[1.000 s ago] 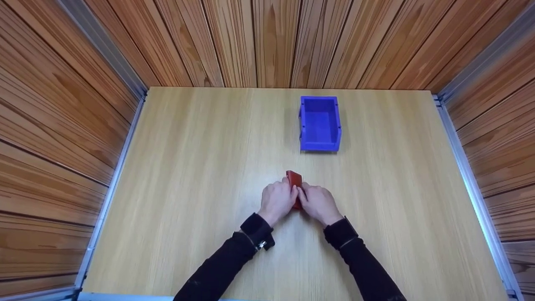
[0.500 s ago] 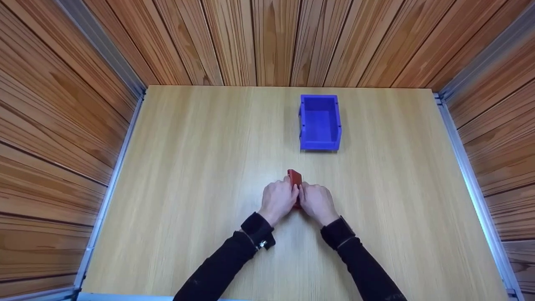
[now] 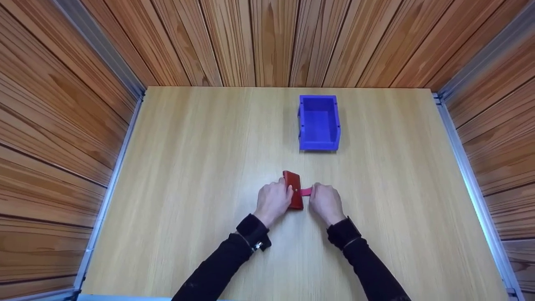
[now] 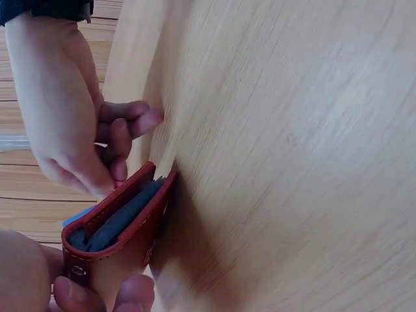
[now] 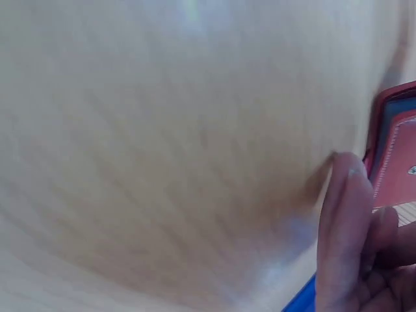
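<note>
A small red leather card wallet [image 3: 294, 190] with a snap stud on its face is gripped by my left hand [image 3: 272, 200], fingers behind and thumb over the front. In the left wrist view, dark inner sleeves [image 4: 123, 218] show between the covers of the wallet [image 4: 159, 224], which stands tilted close over the table. A pinkish strap [image 3: 306, 192] sticks out from its right side, its end pinched by my right hand [image 3: 327, 204]. In the right wrist view, the stud [image 5: 413, 170] is bare near the right fingers.
A blue plastic bin [image 3: 319, 142] stands farther back on the wooden table [image 3: 200, 167], a little right of the wallet. Wood-plank walls [image 3: 271, 46] and metal frame rails [image 3: 476, 188] border the table.
My right hand has moved right, away from the wallet's face, drawing the strap out sideways. The left hand and wallet have shifted slightly left, and the stud is now exposed.
</note>
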Demonstrator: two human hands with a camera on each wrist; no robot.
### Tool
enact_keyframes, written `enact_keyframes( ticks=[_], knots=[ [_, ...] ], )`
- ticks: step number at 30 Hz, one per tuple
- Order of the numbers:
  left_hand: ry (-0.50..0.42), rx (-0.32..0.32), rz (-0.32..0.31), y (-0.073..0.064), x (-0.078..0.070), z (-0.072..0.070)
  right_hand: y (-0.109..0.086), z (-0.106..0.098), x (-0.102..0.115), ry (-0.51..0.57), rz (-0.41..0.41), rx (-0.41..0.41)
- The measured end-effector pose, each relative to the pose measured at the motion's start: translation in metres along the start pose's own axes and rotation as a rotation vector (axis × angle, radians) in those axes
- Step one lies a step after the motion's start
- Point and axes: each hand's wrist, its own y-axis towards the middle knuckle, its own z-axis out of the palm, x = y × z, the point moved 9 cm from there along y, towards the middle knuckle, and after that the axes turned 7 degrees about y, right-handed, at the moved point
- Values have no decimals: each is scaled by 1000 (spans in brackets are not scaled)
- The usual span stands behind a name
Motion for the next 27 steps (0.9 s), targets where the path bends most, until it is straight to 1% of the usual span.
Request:
enact_keyframes(
  ticks=[5,10,16,21,23,27],
  knots=[
    [26,7,0,0,3,1,0,2,-5,-31,6,-12],
    [48,35,-16,-1,10,6,0,0,-4,-23,-22,-40],
    [57,9,-28,-4,19,10,0,1,-5,-29,0,-16],
    [65,26,-34,-6,24,18,2,2,-6,-34,15,7],
    [74,31,-34,-6,25,19,1,2,-6,-34,15,3],
    [90,19,-35,-7,25,18,1,1,-6,-34,21,-2]
  ],
)
